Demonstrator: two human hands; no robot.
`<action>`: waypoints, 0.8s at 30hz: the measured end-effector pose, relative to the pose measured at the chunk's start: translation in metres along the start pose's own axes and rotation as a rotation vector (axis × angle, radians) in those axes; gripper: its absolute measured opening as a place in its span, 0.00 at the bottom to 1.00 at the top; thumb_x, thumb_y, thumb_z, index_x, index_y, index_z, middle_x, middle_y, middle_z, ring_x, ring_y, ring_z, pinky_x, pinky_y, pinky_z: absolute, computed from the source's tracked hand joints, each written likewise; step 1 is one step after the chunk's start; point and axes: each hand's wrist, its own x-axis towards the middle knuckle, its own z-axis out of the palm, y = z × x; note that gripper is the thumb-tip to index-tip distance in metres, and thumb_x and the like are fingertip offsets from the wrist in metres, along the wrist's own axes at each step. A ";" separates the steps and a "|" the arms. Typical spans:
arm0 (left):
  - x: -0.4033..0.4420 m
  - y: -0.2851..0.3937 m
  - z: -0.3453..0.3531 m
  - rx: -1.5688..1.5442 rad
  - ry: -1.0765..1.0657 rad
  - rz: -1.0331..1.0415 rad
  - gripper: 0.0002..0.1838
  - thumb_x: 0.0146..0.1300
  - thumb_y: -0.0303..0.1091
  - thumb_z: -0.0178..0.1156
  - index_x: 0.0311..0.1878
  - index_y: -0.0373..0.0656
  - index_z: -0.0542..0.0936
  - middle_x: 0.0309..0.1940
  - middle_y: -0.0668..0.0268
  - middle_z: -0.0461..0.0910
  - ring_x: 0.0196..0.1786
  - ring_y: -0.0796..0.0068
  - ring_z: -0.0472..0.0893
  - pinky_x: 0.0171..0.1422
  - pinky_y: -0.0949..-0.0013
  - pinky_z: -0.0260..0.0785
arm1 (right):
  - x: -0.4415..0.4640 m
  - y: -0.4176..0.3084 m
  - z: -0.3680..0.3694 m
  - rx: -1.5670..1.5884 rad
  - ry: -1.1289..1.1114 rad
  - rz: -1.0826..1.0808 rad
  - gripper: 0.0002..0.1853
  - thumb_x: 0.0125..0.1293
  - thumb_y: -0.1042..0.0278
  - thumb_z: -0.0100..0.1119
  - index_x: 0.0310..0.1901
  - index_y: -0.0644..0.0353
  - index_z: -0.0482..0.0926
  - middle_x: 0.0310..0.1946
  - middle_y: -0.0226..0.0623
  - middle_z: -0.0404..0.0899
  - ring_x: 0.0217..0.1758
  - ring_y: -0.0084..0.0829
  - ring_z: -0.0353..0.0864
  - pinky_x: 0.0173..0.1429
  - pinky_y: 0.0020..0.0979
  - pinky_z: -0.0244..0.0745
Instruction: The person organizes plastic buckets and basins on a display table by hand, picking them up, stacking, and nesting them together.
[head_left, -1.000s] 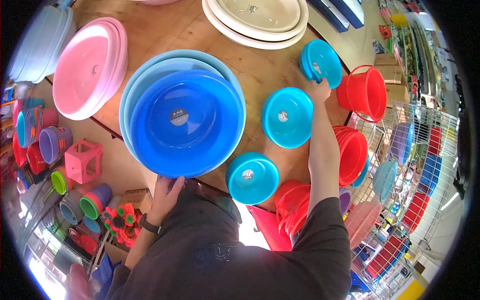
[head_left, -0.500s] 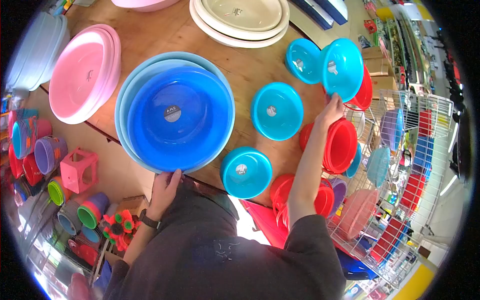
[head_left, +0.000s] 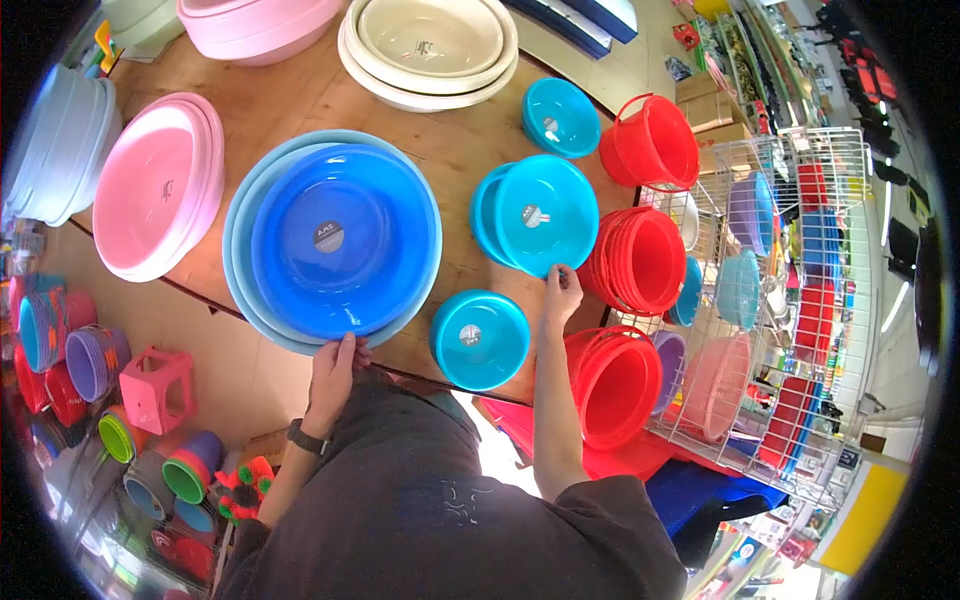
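Note:
In my right hand (head_left: 562, 292) is the near rim of a turquoise basin (head_left: 560, 205), pinched between thumb and fingers. This basin is over another turquoise basin (head_left: 482, 222), whose left side shows beneath it. My left hand (head_left: 333, 375) grips the near rim of a stack, a dark blue basin (head_left: 335, 270) inside light blue basins (head_left: 238, 245), with the thumb on top and some fingers hidden below. One turquoise basin (head_left: 480, 345) stands at the table's near edge, another (head_left: 562, 118) farther back.
Red buckets (head_left: 640, 262) line the right side, before a wire rack (head_left: 800, 250). Pink basins (head_left: 160, 190) and cream basins (head_left: 425, 45) stand on the wooden table (head_left: 270, 95). A pink stool (head_left: 158, 390) and stacked pots are on the floor at left.
My right hand has brought the turquoise basin from the far right back toward me and left, over the middle turquoise one. My left hand stays at the blue stack's rim. The view has shifted slightly.

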 end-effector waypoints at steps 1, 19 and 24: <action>0.000 -0.001 0.000 -0.013 -0.002 0.002 0.21 0.76 0.41 0.46 0.42 0.30 0.80 0.31 0.63 0.81 0.33 0.78 0.78 0.41 0.73 0.71 | 0.001 0.000 0.001 -0.023 -0.011 0.005 0.10 0.61 0.66 0.63 0.38 0.64 0.83 0.23 0.35 0.81 0.27 0.24 0.80 0.34 0.29 0.74; 0.001 -0.006 0.002 -0.067 -0.003 0.024 0.21 0.75 0.42 0.48 0.41 0.32 0.80 0.30 0.65 0.81 0.32 0.79 0.78 0.38 0.75 0.70 | -0.016 0.048 0.013 -0.220 -0.335 0.077 0.29 0.62 0.61 0.61 0.64 0.59 0.70 0.46 0.44 0.79 0.38 0.31 0.84 0.42 0.30 0.79; 0.003 -0.008 0.000 -0.045 -0.008 0.039 0.20 0.75 0.42 0.49 0.41 0.31 0.80 0.29 0.65 0.80 0.32 0.79 0.78 0.39 0.74 0.70 | 0.015 0.052 0.009 -0.382 -0.362 -0.051 0.31 0.57 0.58 0.63 0.62 0.60 0.72 0.45 0.53 0.81 0.41 0.49 0.84 0.49 0.43 0.78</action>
